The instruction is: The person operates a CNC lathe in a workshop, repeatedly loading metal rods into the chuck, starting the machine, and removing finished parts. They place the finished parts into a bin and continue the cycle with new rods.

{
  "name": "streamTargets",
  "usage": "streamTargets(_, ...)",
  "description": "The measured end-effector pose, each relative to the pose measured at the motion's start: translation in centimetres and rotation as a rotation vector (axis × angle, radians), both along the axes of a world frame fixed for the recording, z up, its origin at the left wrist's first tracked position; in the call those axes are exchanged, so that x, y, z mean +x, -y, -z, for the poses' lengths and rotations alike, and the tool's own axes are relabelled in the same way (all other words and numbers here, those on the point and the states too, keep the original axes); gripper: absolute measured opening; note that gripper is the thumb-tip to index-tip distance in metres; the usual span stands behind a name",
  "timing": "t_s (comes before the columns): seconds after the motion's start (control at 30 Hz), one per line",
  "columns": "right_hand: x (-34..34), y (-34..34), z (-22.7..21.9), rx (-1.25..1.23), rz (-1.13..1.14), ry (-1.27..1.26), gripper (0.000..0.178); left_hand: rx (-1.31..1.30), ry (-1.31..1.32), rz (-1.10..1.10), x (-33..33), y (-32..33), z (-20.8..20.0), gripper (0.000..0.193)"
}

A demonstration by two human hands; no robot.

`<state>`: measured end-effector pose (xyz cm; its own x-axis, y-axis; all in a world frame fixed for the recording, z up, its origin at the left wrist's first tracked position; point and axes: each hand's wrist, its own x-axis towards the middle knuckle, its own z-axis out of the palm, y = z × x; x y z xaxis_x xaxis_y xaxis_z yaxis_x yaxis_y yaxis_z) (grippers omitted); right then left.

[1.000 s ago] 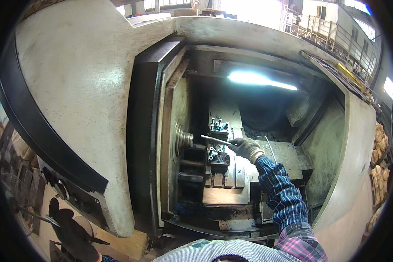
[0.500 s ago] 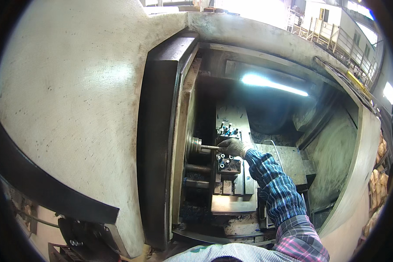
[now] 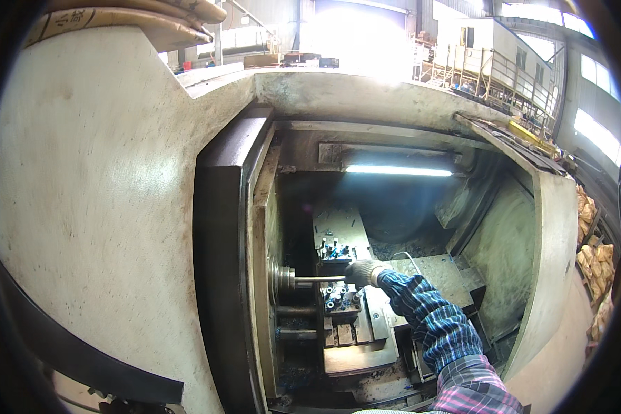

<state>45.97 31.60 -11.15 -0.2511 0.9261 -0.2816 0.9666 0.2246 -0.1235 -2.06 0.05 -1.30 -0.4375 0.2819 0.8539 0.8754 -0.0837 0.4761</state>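
My right hand, in a grey work glove below a blue plaid sleeve, reaches into the lathe's work area. Its fingers are closed around the right end of a thin metal rod. The rod lies level, its left end at the round spindle collet; how deep it sits there is hidden. Just beyond the hand is a tool block with several bolts. A second bolted tool block sits on the near side, below the rod. My left hand is out of the picture.
A dark door edge borders the opening on the left, beside a pale machine panel. A lit tube lamp hangs at the back. The metal cross slide lies below the tool blocks. A bent thin pipe rises right of my hand.
My view has tilted upward, so the machine sits lower in it. My right hand has moved rightward from the collet, and a longer stretch of rod shows between them.
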Motion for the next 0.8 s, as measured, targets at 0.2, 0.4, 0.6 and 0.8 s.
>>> streamTargets(0.2, -6.9, -2.2, -0.8, -0.178, 0.124, -0.072, 0.060, -0.024, -0.030, 0.021, 0.8, 0.5, -0.1, 0.037)
streamTargets(0.4, -11.8, 1.7, -2.4, -0.025, -0.014, -0.167, 0.070, -0.029, -0.060, 0.024, 2.1, 1.4, 0.1, 0.036)
streamTargets(0.6, -11.0, 1.8, -2.5, -0.019, -0.059, -0.213, 0.064, -0.047, -0.082, 0.032, 2.1, 1.8, 0.1, 0.035)
streamTargets(0.8, -11.1, 1.2, -1.3, 0.012, -0.037, -0.226, 0.066, -0.036, -0.115, 0.035, 2.3, 1.9, -0.1, 0.034)
